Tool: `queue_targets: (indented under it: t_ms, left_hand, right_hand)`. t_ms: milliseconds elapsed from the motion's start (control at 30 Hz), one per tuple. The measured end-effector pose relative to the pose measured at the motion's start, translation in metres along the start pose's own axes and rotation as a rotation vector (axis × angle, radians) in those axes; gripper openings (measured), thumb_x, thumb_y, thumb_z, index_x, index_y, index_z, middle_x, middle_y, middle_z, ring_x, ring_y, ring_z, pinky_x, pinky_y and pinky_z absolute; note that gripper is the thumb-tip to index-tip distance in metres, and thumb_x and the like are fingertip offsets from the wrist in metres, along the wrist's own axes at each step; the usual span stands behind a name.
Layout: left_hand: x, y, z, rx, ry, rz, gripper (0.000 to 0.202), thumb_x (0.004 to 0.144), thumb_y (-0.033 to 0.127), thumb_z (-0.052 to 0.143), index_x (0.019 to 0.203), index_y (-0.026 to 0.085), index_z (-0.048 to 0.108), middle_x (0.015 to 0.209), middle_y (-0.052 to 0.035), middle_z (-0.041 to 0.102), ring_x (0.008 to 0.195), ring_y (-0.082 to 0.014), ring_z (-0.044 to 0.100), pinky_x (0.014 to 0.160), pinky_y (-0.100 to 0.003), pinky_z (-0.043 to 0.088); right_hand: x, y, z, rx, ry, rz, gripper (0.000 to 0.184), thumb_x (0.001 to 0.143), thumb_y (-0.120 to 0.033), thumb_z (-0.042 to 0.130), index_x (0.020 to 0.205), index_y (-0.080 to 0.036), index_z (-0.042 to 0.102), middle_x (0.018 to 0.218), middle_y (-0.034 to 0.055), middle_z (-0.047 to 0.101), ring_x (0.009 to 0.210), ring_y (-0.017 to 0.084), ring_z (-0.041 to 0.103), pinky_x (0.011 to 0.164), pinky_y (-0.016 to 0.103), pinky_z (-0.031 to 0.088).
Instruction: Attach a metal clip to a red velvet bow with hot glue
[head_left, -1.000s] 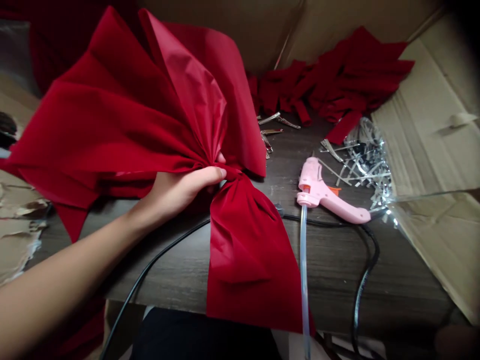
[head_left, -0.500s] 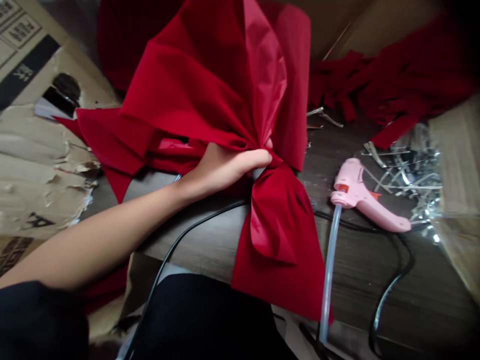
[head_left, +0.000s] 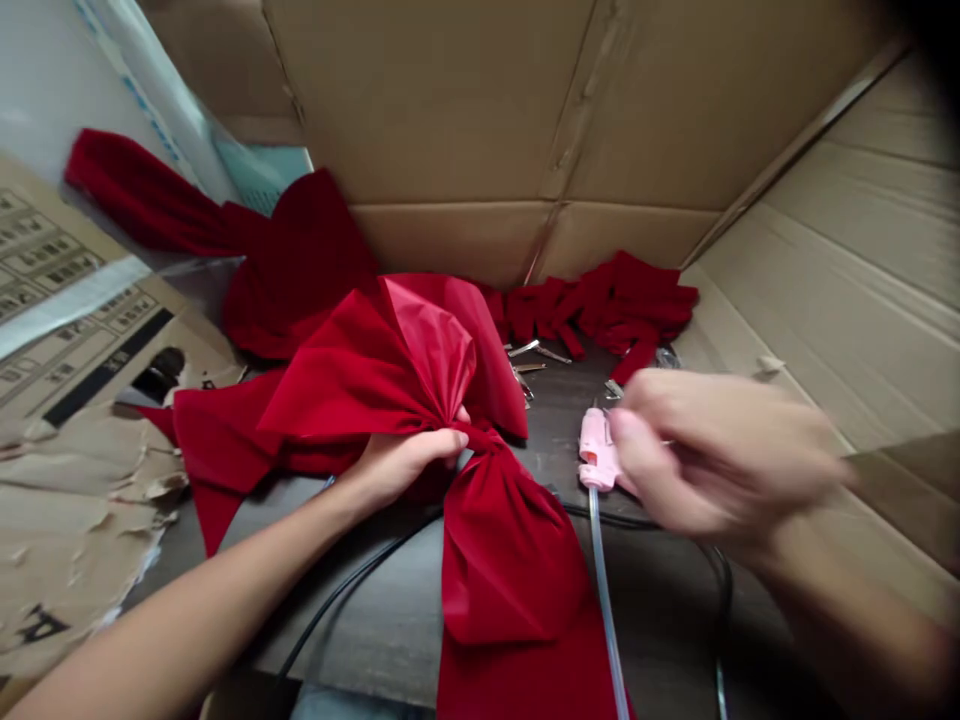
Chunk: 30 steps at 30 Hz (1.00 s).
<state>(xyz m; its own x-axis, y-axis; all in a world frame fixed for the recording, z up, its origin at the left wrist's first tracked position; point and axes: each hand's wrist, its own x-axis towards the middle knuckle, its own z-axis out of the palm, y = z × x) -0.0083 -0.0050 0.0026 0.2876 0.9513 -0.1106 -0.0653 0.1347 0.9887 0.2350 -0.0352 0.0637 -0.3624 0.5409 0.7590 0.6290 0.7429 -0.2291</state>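
My left hand [head_left: 409,458] is closed around the gathered middle of a large red fabric bow [head_left: 510,560], its thumb lying across the pinched folds. The bow's pleated loop fans out above the hand, and its tails hang down toward the table's front edge. My right hand [head_left: 697,450], blurred by motion, is curled closed at the right, in front of a pink glue gun [head_left: 596,450]. Whatever it holds, if anything, is hidden. The gun's handle is covered by this hand, while a clear glue stick [head_left: 606,600] sticks out of its back toward me.
Red fabric strips [head_left: 600,300] are piled at the back, beside several metal clips [head_left: 536,350]. More red fabric [head_left: 300,260] lies at the back left. Cardboard walls [head_left: 450,100] enclose the table, with a torn box [head_left: 67,500] at left. A black cable [head_left: 352,580] crosses the table.
My right hand has come into view from the right, over the glue gun. The view has tilted up, showing more cardboard. My left hand keeps its grip on the bow.
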Motion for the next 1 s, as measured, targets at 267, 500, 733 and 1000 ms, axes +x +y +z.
queue_targets:
  t_ms: [267, 500, 733, 1000]
  left_hand:
    - [-0.003, -0.002, 0.002, -0.078, -0.103, -0.110, 0.014, 0.067, 0.029, 0.071, 0.066, 0.017, 0.064, 0.065, 0.0016, 0.060, 0.067, -0.0148, 0.053, 0.072, -0.029, 0.043]
    - [-0.006, 0.003, 0.009, -0.047, -0.075, -0.086, 0.017, 0.071, 0.034, 0.072, 0.078, 0.019, 0.068, 0.077, -0.0004, 0.064, 0.078, -0.0178, 0.058, 0.081, -0.031, 0.045]
    - [-0.007, 0.006, 0.001, 0.306, -0.128, -0.096, 0.039, 0.079, 0.048, 0.062, 0.054, 0.019, 0.055, 0.063, -0.0006, 0.056, 0.070, -0.0187, 0.051, 0.075, -0.031, 0.039]
    - [-0.006, 0.002, 0.001, 0.268, -0.132, -0.157, 0.040, 0.078, 0.049, 0.063, 0.054, 0.018, 0.052, 0.059, 0.0021, 0.051, 0.067, -0.0159, 0.047, 0.069, -0.028, 0.035]
  right_hand:
    - [0.007, -0.004, 0.054, 0.452, -0.482, 0.353, 0.019, 0.087, -0.026, 0.059, 0.103, -0.019, 0.066, 0.103, 0.0063, 0.072, 0.092, 0.021, 0.065, 0.081, 0.033, 0.048]
    - [0.000, -0.008, 0.063, 0.530, -0.496, 0.509, 0.017, 0.089, -0.024, 0.053, 0.094, -0.017, 0.068, 0.087, 0.0047, 0.073, 0.078, 0.019, 0.066, 0.070, 0.031, 0.049]
    - [-0.005, -0.007, 0.069, 0.572, -0.491, 0.533, 0.013, 0.083, -0.020, 0.055, 0.088, -0.016, 0.066, 0.077, 0.0024, 0.068, 0.068, 0.016, 0.060, 0.063, 0.027, 0.044]
    - [-0.012, -0.001, 0.078, 0.779, -0.449, 0.653, 0.004, 0.079, -0.022, 0.060, 0.080, -0.017, 0.060, 0.073, 0.0010, 0.064, 0.067, 0.015, 0.057, 0.061, 0.027, 0.043]
